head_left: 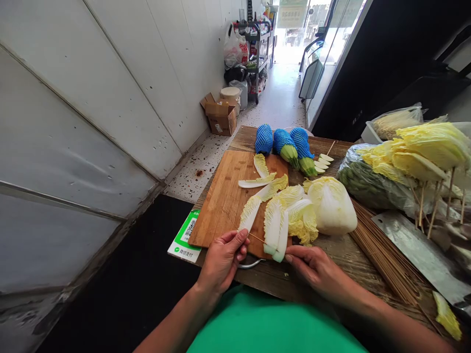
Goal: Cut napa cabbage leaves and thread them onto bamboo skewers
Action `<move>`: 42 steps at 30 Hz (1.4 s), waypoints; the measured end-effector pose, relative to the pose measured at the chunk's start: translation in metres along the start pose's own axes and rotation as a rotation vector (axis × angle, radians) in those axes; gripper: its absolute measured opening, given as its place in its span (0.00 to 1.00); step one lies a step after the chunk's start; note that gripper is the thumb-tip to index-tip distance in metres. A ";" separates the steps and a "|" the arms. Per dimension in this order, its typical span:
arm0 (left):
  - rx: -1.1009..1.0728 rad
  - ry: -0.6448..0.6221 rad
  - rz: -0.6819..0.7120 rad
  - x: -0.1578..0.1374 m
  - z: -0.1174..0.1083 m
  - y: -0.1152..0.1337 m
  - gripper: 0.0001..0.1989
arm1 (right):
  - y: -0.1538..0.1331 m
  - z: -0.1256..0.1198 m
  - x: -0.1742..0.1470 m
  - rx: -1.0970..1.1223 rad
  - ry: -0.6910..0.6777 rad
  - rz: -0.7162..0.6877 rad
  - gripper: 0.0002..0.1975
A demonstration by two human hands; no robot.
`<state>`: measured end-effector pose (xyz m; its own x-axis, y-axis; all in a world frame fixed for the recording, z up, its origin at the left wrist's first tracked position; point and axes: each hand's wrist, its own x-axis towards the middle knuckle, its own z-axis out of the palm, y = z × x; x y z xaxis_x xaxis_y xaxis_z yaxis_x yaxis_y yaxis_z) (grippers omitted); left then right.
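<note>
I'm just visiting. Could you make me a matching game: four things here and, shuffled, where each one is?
1. Left hand
2. Cabbage head
3. Metal blade
4. Green-and-white card

A. Right of the stick bundle
B. Partly under the cutting board
C. At the left end of the thin skewer
D. Between the loose leaves and the stick bundle

Pairs: 1-C, 2-D, 3-A, 4-B

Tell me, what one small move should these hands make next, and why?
Probably ease the single cabbage leaf onto the left end of the thin skewer. The left hand pinches that leaf near its base, close to the skewer, which runs across to two pale leaf strips; the right hand is at their lower edge, seemingly steadying them.
</note>
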<state>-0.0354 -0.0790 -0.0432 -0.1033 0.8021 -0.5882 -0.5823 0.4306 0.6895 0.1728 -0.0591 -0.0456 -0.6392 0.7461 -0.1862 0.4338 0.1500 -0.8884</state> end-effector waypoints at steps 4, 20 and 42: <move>0.016 -0.003 0.000 -0.001 0.001 0.000 0.14 | -0.001 -0.001 0.000 -0.013 0.000 -0.004 0.16; 0.073 -0.053 -0.005 -0.003 0.002 -0.002 0.13 | -0.003 -0.002 0.000 -0.012 0.001 -0.025 0.17; 0.136 -0.173 -0.030 -0.002 0.012 -0.015 0.14 | -0.005 0.002 0.001 0.019 0.018 -0.041 0.17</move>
<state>-0.0170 -0.0820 -0.0478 0.0595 0.8420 -0.5361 -0.4676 0.4980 0.7303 0.1690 -0.0602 -0.0425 -0.6444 0.7513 -0.1420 0.3952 0.1682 -0.9031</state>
